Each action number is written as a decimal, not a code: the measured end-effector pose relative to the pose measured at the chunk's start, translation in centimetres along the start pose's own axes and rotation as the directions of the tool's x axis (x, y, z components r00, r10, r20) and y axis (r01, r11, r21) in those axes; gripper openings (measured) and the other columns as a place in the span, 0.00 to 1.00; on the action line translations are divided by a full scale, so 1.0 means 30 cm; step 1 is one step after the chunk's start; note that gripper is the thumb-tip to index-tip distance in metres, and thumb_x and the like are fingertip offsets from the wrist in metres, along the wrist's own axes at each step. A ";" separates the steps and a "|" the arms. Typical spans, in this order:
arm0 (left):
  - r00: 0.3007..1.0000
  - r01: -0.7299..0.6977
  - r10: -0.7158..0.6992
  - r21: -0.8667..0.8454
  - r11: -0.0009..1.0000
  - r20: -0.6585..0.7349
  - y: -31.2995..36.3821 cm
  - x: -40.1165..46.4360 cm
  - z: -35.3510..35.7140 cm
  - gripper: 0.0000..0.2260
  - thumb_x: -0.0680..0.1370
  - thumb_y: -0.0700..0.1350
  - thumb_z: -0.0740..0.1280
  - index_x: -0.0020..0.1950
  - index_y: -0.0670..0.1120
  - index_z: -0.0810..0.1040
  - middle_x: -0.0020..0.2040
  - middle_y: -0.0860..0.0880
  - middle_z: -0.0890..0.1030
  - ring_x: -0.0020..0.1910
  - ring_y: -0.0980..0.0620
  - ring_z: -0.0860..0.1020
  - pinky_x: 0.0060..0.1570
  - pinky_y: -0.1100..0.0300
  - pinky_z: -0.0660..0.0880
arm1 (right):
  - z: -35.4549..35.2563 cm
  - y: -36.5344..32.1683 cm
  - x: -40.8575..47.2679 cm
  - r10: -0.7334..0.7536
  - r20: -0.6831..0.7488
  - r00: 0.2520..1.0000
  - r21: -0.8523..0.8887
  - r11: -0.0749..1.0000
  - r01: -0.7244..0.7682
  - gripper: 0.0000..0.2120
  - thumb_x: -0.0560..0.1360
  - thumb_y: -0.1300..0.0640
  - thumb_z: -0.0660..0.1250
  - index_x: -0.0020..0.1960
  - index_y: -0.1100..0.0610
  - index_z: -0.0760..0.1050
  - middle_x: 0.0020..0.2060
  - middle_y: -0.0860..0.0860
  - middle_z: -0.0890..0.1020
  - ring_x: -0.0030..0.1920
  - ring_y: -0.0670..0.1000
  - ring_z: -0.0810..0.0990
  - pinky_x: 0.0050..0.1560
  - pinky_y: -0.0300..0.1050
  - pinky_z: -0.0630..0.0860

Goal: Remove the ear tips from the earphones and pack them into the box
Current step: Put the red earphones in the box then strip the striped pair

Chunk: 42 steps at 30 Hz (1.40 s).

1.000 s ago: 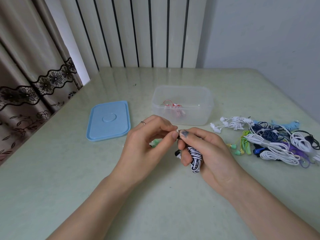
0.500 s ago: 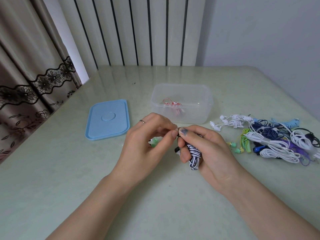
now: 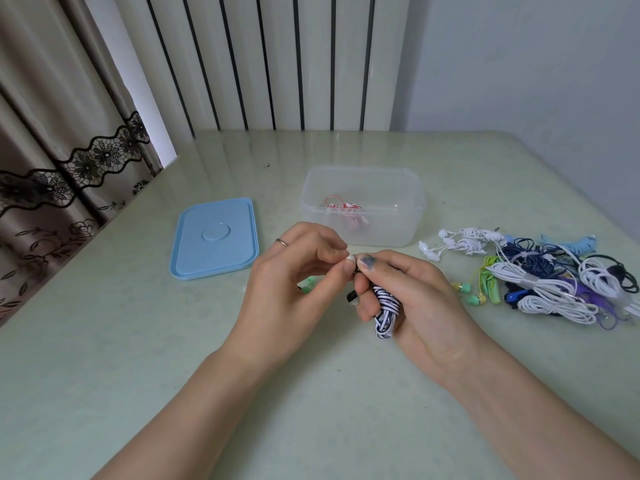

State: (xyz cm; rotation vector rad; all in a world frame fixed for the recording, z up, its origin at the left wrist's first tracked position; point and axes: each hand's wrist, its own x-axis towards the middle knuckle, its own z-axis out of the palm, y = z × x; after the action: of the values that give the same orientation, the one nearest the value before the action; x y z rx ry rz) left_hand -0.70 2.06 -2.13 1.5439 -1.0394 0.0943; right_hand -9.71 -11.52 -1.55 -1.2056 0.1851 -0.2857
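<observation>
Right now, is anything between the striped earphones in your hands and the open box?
Nothing visible. The striped earphones sit in the right hand; the clear box beyond is open, its blue lid lying left.

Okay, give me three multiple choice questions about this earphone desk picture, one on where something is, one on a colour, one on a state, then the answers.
1. Where does the lid lie?
A. on the box
B. on the table, left of the box
C. on the earphone pile

2. What colour is the cable bundle in the right hand?
A. red
B. green
C. dark blue and white

3. What state is the box in?
A. open, one red and white earphone set inside
B. closed
C. open, full

Answers: 1 B, the lid lies flat beside the box. 2 C, striped cable shows below the curled fingers. 3 A, no lid on it, one set inside.
</observation>
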 end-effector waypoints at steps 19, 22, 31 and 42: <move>0.923 -0.373 0.276 0.446 0.813 0.269 -0.014 0.018 -0.003 0.06 0.81 0.31 0.65 0.51 0.41 0.74 0.51 0.48 0.74 0.43 0.45 0.75 0.41 0.53 0.75 | 0.007 -0.031 -0.005 0.341 0.034 0.940 0.496 0.810 -0.312 0.10 0.72 0.62 0.67 0.32 0.58 0.78 0.27 0.50 0.71 0.21 0.44 0.65 0.24 0.35 0.65; 0.944 -0.326 0.275 0.388 0.862 0.183 -0.018 0.016 0.016 0.02 0.80 0.32 0.68 0.48 0.37 0.79 0.50 0.47 0.78 0.44 0.48 0.78 0.43 0.54 0.76 | 0.007 -0.037 -0.007 0.366 0.044 0.930 0.554 0.765 -0.327 0.11 0.72 0.63 0.66 0.31 0.59 0.76 0.26 0.49 0.69 0.19 0.44 0.63 0.22 0.35 0.64; 0.996 -0.090 0.088 0.161 0.983 0.018 -0.019 0.006 0.053 0.06 0.79 0.36 0.70 0.43 0.39 0.78 0.48 0.50 0.81 0.46 0.50 0.80 0.47 0.60 0.77 | 0.016 -0.040 -0.005 0.363 0.027 0.931 0.627 0.720 -0.299 0.05 0.72 0.65 0.66 0.38 0.60 0.72 0.26 0.49 0.69 0.20 0.43 0.63 0.23 0.35 0.63; 0.970 0.202 -0.231 -0.295 0.934 -0.070 0.015 -0.005 0.063 0.06 0.78 0.40 0.71 0.41 0.43 0.80 0.45 0.47 0.81 0.46 0.47 0.81 0.50 0.55 0.78 | 0.016 -0.018 -0.002 0.231 0.092 0.969 0.443 0.862 -0.247 0.01 0.76 0.62 0.61 0.47 0.58 0.71 0.28 0.50 0.70 0.23 0.44 0.63 0.27 0.37 0.65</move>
State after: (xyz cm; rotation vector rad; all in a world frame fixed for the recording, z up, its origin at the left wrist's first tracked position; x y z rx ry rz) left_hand -1.97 0.63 -2.40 1.3636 -0.7578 -0.1245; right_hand -9.68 -11.23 -0.89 -0.7122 0.2205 -0.0789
